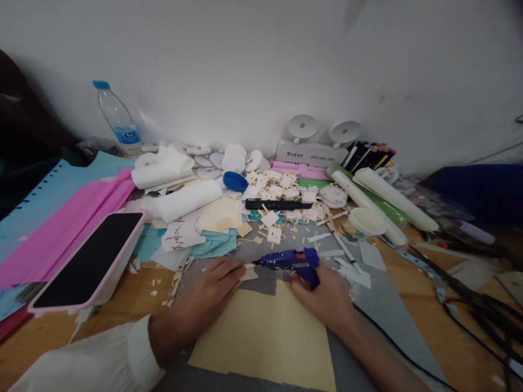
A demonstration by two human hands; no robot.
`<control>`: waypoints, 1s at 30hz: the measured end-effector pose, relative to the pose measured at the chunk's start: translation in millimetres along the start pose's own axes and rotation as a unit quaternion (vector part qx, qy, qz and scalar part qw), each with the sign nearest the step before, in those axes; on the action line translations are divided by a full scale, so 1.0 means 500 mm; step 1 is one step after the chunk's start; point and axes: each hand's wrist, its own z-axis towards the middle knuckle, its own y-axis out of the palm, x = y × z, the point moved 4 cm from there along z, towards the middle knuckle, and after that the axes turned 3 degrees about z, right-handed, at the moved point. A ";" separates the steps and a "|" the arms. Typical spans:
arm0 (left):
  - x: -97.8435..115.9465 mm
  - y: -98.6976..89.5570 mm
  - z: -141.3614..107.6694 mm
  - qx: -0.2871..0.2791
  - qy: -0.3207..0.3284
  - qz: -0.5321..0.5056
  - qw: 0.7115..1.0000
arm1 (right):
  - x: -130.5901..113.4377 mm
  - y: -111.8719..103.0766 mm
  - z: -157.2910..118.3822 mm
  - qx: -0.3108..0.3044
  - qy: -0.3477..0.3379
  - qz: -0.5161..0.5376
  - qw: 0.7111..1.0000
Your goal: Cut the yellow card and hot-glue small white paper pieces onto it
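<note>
A blue glue gun (288,260) lies in my right hand (322,291), whose fingers wrap round its grip, with the nozzle pointing left. The fingers of my left hand (218,283) are pressed together on a small cream paper piece (249,273), right at the nozzle tip. Below and between both hands, a large cream paper sheet (265,335) lies on the grey mat. My right hand overlaps its upper right edge.
Small cream square pieces (274,235) are heaped behind the hands, near a black pen (278,204). A phone (90,258) and pink paper (69,228) lie left. At right are a paper cup (366,222), rolls (394,198) and dark cables (469,299). A bottle (118,117) stands back left.
</note>
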 end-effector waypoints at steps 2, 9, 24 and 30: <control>-0.002 0.002 -0.001 0.000 -0.007 -0.005 1.000 | -0.001 0.001 -0.002 -0.004 -0.006 -0.009 1.000; -0.001 0.005 0.000 -0.002 0.005 0.010 1.000 | -0.002 0.007 -0.003 -0.020 -0.022 -0.041 0.999; 0.000 0.007 -0.003 -0.027 0.001 0.013 1.000 | -0.017 0.002 -0.010 -0.014 -0.069 -0.136 0.988; -0.002 0.010 -0.006 -0.017 0.011 0.013 1.000 | -0.017 -0.004 -0.014 -0.005 -0.101 -0.155 0.983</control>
